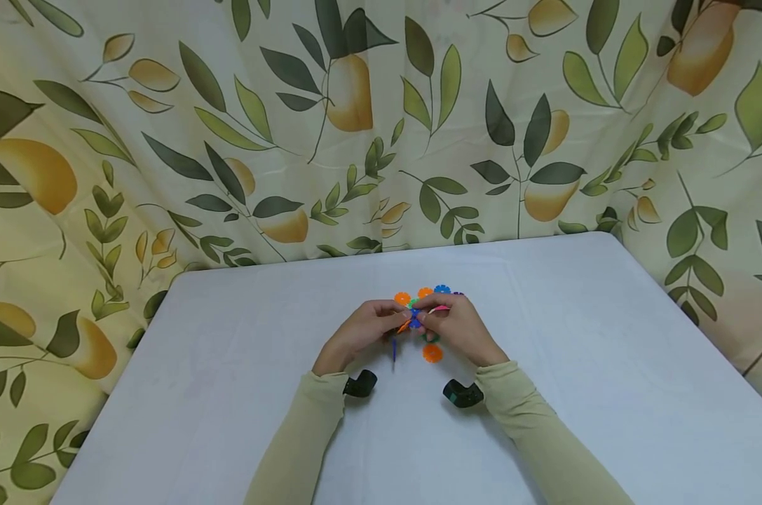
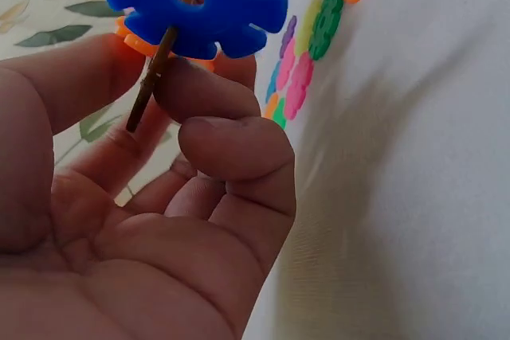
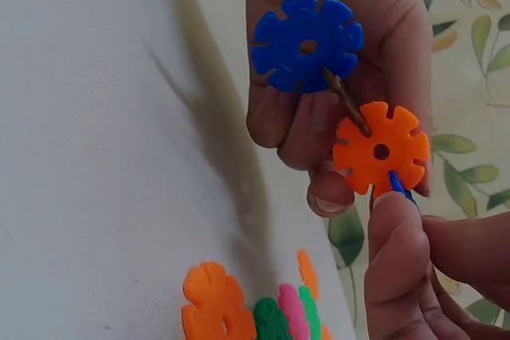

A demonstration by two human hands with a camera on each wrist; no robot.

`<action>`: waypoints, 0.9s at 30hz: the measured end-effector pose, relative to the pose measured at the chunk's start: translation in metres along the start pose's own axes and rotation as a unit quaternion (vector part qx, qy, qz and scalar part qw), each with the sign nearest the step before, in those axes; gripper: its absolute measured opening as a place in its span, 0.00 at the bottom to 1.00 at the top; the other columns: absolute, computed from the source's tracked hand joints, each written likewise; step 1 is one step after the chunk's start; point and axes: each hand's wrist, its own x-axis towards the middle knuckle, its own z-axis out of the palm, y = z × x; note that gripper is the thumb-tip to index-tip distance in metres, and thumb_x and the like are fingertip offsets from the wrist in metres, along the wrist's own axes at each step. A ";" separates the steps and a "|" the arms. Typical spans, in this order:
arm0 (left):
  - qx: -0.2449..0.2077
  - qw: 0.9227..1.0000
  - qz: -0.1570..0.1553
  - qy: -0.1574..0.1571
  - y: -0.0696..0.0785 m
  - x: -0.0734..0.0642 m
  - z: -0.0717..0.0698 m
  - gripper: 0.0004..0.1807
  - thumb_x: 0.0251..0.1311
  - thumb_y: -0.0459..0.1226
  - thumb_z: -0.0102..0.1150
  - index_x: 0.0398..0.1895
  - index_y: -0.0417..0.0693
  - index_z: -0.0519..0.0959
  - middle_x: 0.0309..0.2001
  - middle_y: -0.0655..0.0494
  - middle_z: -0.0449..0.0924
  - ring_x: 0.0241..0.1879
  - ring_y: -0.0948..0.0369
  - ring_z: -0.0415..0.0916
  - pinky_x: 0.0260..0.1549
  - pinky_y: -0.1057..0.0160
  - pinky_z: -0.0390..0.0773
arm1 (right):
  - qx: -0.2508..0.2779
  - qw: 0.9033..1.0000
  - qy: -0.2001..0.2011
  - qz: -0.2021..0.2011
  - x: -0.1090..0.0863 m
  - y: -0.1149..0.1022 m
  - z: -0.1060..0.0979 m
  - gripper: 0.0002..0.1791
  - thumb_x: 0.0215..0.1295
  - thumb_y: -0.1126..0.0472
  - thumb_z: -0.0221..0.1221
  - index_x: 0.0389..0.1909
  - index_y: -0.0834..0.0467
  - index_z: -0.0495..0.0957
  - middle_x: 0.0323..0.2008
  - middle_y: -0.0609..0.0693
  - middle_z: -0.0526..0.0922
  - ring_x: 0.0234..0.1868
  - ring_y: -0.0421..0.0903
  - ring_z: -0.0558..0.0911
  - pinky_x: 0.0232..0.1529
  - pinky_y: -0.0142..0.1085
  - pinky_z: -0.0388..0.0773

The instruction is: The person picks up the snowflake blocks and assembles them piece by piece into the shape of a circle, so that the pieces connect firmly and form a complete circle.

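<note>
A small chain of notched plastic snowflake discs is held up between both hands over the table. In the right wrist view, a blue disc (image 3: 279,45) joins a brown disc (image 3: 346,99) seen edge-on, which slots into an orange disc (image 3: 358,150). My left hand (image 1: 364,326) pinches the orange disc between thumb and fingers. Thumb and forefinger of my right hand (image 1: 459,326) pinch a second blue disc (image 3: 403,186), set edge-on at a notch of the orange one. Most of that blue disc is hidden by the fingertips in the right wrist view.
Loose snowflake discs lie on the white table (image 1: 242,393) beyond and below the hands: orange (image 1: 432,353), dark green (image 2: 326,24), pink (image 2: 300,85), purple (image 2: 288,36) and others. A leaf-patterned curtain (image 1: 381,175) hangs behind the table's far edge.
</note>
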 end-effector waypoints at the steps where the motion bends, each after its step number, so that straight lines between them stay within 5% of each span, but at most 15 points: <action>1: 0.000 1.000 0.000 0.002 0.000 0.000 0.000 0.14 0.78 0.41 0.61 0.52 0.39 0.86 0.38 0.56 0.79 0.35 0.59 0.70 0.34 0.64 0.70 | -0.004 1.000 -0.002 -0.003 0.000 0.000 0.001 0.10 0.74 0.74 0.62 0.51 0.72 0.84 0.34 0.65 0.87 0.28 0.53 0.83 0.35 0.37 0.84; 13: 0.000 0.998 -0.048 0.027 -0.004 0.000 -0.008 0.11 0.80 0.42 0.60 0.51 0.45 0.86 0.42 0.50 0.86 0.40 0.55 0.77 0.41 0.62 0.77 | -0.113 0.993 0.024 -0.009 0.000 0.003 -0.002 0.09 0.75 0.68 0.65 0.50 0.65 0.88 0.45 0.57 0.88 0.43 0.52 0.84 0.43 0.37 0.83; 27: 0.031 0.997 -0.056 0.038 -0.002 0.000 -0.009 0.12 0.79 0.42 0.61 0.55 0.45 0.84 0.43 0.51 0.86 0.40 0.54 0.80 0.41 0.61 0.78 | -0.235 0.970 -0.062 -0.021 0.004 0.015 -0.012 0.07 0.69 0.71 0.67 0.45 0.62 0.89 0.35 0.49 0.83 0.39 0.49 0.79 0.41 0.42 0.81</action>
